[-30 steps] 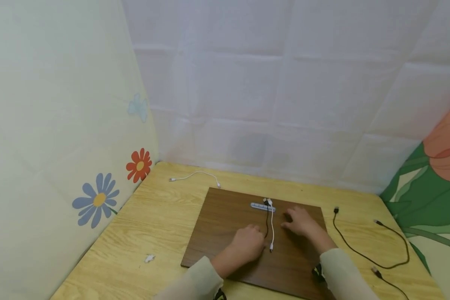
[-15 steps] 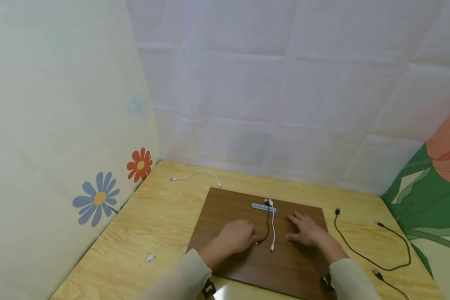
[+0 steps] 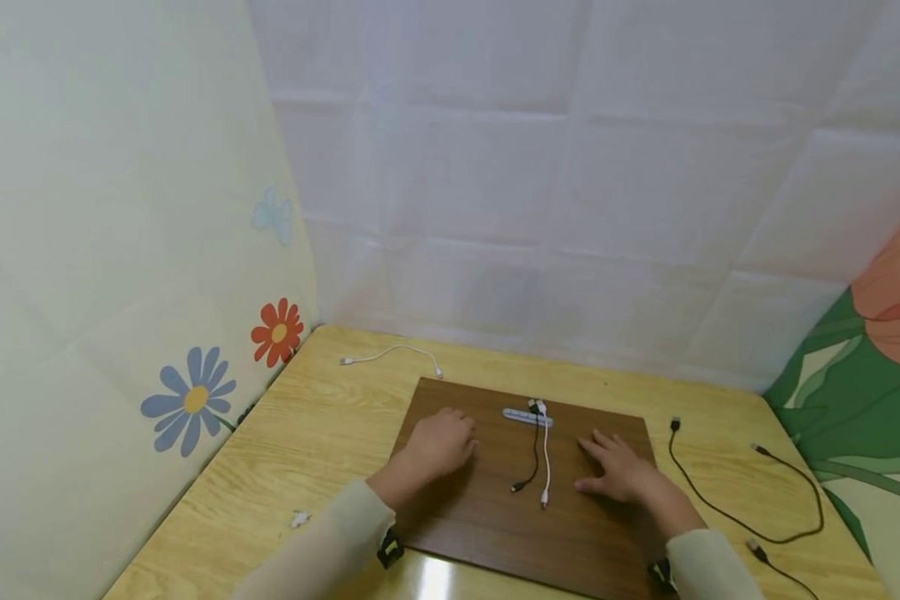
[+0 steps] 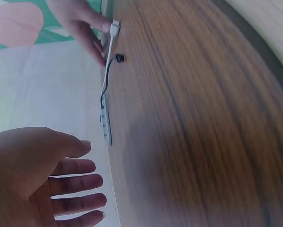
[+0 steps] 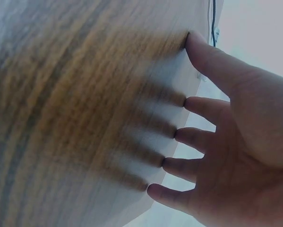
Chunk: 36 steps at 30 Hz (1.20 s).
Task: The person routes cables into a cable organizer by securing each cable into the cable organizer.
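Note:
A light-blue cable organizer strip [image 3: 527, 417] lies near the far edge of the dark wooden board [image 3: 487, 533]. Its right-hand part carries a short black cable [image 3: 536, 454] and a short white cable [image 3: 547, 458], whose lower ends trail toward the person. Left of them, my left hand [image 3: 437, 446] hovers above the board, holding nothing, its fingers loosely extended in the left wrist view. On the right side, my right hand [image 3: 618, 468] has its fingers spread, and in the right wrist view its fingertips [image 5: 179, 134] rest on the board.
Another white cable [image 3: 393, 352] lies behind the board at the far left. A long black cable [image 3: 708, 500] and a second black cable end [image 3: 757, 550] lie to the right. A small white piece [image 3: 299, 518] is on the yellow wood-grain table [image 3: 255, 467].
The left hand has let go of the black cable's lower end and moved left and away from the cables. The right hand has shifted slightly right and toward the person, fingers spreading.

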Each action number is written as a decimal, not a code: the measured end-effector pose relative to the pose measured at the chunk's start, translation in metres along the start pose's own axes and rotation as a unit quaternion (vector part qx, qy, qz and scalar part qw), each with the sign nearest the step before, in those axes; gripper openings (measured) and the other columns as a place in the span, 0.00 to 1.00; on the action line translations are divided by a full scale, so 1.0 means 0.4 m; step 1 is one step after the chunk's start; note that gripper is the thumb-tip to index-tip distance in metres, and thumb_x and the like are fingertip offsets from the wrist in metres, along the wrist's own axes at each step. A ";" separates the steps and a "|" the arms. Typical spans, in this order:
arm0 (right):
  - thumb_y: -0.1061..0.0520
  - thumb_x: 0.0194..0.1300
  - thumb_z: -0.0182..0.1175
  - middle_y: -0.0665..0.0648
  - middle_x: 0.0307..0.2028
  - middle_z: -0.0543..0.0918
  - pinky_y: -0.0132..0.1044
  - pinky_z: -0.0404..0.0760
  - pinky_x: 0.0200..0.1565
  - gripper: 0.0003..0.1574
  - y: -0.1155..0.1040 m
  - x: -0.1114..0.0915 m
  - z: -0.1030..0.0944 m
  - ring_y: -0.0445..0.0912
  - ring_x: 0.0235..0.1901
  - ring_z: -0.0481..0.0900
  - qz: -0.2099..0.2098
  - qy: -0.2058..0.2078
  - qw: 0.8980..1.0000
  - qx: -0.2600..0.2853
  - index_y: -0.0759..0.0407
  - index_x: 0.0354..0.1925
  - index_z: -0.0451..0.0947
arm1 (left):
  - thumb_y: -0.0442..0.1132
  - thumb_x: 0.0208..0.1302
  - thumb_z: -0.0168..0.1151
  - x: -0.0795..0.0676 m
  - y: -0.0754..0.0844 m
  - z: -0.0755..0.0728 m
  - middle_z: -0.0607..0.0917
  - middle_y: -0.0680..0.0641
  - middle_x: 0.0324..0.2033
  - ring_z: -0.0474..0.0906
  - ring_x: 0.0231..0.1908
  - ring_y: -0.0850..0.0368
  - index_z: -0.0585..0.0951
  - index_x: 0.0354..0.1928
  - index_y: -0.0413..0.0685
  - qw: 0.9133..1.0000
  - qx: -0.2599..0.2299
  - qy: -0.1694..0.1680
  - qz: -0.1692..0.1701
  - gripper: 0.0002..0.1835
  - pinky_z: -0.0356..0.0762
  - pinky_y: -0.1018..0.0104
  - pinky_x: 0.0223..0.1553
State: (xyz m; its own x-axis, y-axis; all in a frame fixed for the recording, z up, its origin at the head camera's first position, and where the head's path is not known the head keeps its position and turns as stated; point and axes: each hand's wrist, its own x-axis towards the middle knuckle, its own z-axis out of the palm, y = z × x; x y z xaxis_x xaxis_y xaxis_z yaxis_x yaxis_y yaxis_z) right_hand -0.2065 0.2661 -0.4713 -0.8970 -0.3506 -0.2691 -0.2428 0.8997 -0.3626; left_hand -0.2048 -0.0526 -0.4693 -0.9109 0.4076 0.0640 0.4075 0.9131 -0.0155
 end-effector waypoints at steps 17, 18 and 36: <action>0.38 0.61 0.69 0.79 0.73 0.55 0.78 0.56 0.63 0.54 -0.008 -0.016 0.002 0.81 0.70 0.49 0.005 -0.011 1.000 -0.009 0.65 0.73 0.63 | 0.50 0.69 0.64 0.038 -0.122 -0.017 0.86 0.47 0.46 0.82 0.49 0.48 0.84 0.44 0.47 0.999 0.010 0.038 -0.010 0.13 0.84 0.55 0.45; 0.38 0.61 0.69 0.79 0.73 0.55 0.78 0.56 0.63 0.54 -0.010 -0.017 0.001 0.81 0.70 0.49 0.004 -0.012 1.000 -0.009 0.65 0.73 0.63 | 0.49 0.69 0.64 0.041 -0.127 -0.021 0.86 0.46 0.47 0.82 0.50 0.48 0.84 0.43 0.47 0.999 0.007 0.037 -0.012 0.13 0.84 0.54 0.45; 0.38 0.62 0.68 0.79 0.73 0.54 0.78 0.55 0.63 0.53 -0.027 -0.026 -0.008 0.81 0.70 0.48 0.017 -0.023 0.999 -0.015 0.65 0.73 0.63 | 0.43 0.74 0.58 0.102 -0.205 -0.043 0.85 0.44 0.46 0.80 0.47 0.46 0.83 0.53 0.46 0.998 -0.041 0.004 -0.039 0.14 0.83 0.50 0.46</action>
State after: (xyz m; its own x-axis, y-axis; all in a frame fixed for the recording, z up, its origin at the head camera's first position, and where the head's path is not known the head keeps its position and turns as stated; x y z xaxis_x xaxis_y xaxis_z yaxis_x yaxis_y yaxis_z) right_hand -0.1958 0.2610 -0.4616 -0.8872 -0.3300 -0.3225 -0.2234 0.9187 -0.3256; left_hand -0.2741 -0.1109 -0.4484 -0.9399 0.3343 0.0690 0.3389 0.9382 0.0708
